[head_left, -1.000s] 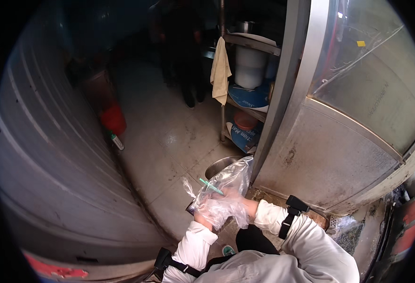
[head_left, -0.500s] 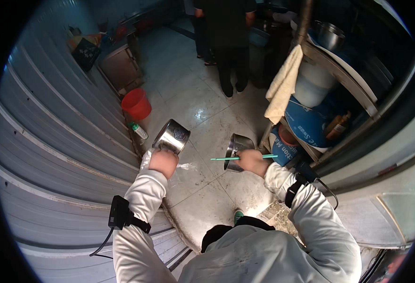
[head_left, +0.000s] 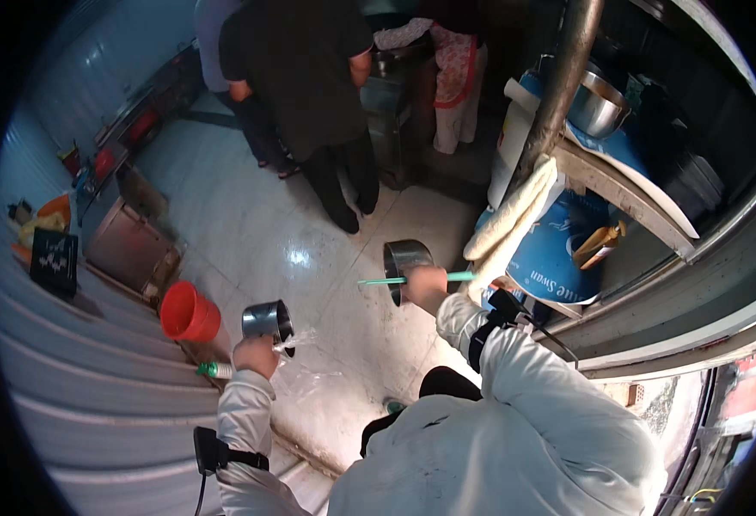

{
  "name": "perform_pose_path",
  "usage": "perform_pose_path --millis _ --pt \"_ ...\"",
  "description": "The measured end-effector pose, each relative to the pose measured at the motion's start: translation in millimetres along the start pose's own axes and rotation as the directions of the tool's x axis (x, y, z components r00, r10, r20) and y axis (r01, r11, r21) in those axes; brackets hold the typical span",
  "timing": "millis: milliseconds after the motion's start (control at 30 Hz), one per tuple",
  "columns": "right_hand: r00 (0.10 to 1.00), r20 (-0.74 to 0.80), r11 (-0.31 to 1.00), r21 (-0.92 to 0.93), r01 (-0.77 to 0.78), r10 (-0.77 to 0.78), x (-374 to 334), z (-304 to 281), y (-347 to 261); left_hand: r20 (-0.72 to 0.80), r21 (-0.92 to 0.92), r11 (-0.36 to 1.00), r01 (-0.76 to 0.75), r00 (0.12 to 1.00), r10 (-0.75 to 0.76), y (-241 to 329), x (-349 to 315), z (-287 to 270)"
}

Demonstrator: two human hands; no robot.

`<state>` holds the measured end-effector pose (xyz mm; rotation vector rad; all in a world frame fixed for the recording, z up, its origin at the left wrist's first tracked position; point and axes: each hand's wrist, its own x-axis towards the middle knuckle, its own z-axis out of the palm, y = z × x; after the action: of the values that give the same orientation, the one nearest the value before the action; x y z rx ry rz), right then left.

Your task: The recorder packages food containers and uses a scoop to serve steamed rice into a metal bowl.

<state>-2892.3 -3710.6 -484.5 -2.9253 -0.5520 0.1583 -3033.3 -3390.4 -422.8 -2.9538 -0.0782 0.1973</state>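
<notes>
My left hand (head_left: 256,354) is closed on a shiny steel pot (head_left: 263,318), tilted with its mouth toward the right. A crumpled clear plastic bag (head_left: 307,377) hangs from the same hand, below the pot. My right hand (head_left: 427,287) is closed round the near side of a second steel pot (head_left: 407,252), also tipped on its side. Two thin green sticks (head_left: 381,281), perhaps chopsticks, lie across that hand and stick out on both sides. What the pots hold, if anything, cannot be made out.
Ahead, a person in black (head_left: 300,77) stands between two others. A red bucket (head_left: 189,312) and a green-capped bottle (head_left: 214,370) are by the corrugated wall on the left. On the right are a metal post (head_left: 567,86), a hanging towel (head_left: 515,224) and a shelf with a steel bowl (head_left: 599,105).
My view has turned, bringing more people into sight. Both hands still hold their pots. The left pot's mouth now points right, and the plastic bag spreads out more below it.
</notes>
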Motion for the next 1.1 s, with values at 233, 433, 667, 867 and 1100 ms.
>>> perform_pose_path --millis 233,433,667,867,1100 --pt "0.624 0.192 0.312 0.733 -0.605 0.758 178.3 23.1 92.3 -0.210 -0.575 0.818 -0.027 0.971 -0.116 -51.5 137.8 20.4" --pt "0.454 0.052 0.191 0.860 -0.473 0.889 348.5 0.5 177.1 -0.036 -0.885 0.434 0.165 0.907 -0.419 -116.2 212.4 89.3" --pt "0.333 -0.041 0.052 0.998 -0.025 0.942 483.5 -101.2 206.8 0.229 -0.730 0.536 0.424 0.891 -0.393 -214.7 323.8 137.3" --pt "0.233 0.002 -0.022 0.996 0.081 0.973 584.1 -139.0 273.5 0.103 -0.555 0.717 0.421 0.891 -0.443 -206.9 455.9 148.3" --pt "0.296 -0.035 -0.058 0.952 0.300 0.955 671.7 -166.8 322.7 0.172 -0.512 0.731 0.451 0.887 -0.428 -137.7 585.2 110.6"
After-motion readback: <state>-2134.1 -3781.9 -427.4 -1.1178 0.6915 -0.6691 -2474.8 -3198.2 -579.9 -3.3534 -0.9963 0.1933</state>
